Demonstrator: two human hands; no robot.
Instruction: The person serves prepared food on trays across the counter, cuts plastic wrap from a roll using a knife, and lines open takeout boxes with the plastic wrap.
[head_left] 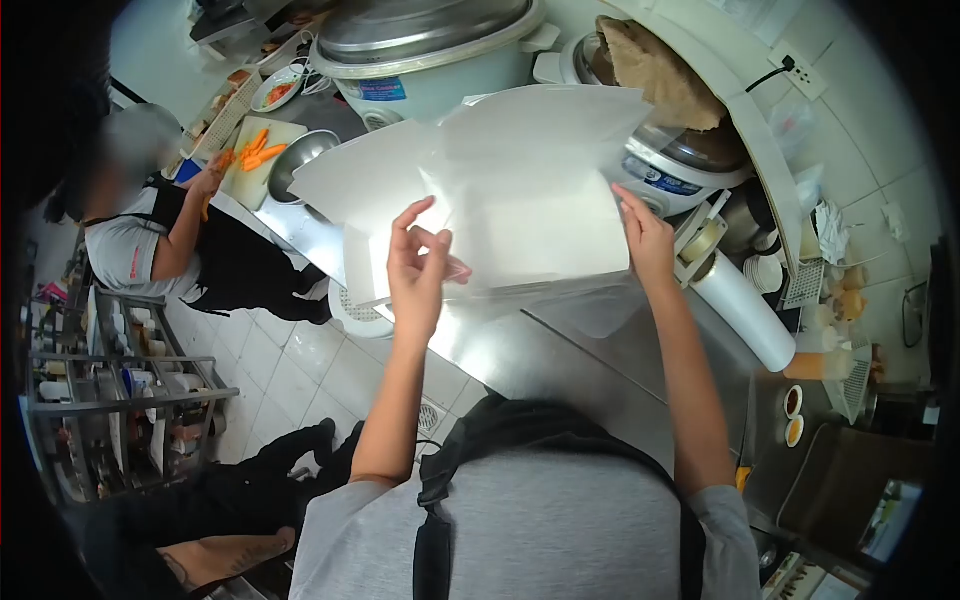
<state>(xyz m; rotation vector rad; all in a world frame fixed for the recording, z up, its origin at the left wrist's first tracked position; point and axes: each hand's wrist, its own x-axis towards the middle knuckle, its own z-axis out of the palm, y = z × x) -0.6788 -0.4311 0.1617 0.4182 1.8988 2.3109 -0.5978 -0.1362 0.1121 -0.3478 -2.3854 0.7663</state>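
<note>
A white cardboard box (540, 225) with raised lid flaps is tilted above the steel counter. At its right wall, my right hand (648, 238) grips the edge. My left hand (414, 268) is at the near left part of the box, fingers bent and apart; I make out nothing held in them. Clear plastic film (610, 325) hangs below the near side of the box, partly hidden by it.
Behind the box stand a large rice cooker (430, 50) and a second cooker (665, 175). A white film roll (742, 310) lies at right on the steel counter (590, 350). At left, a co-worker (160, 240) handles carrots beside a metal bowl (300, 160). Another person's arm (230, 558) is lower left.
</note>
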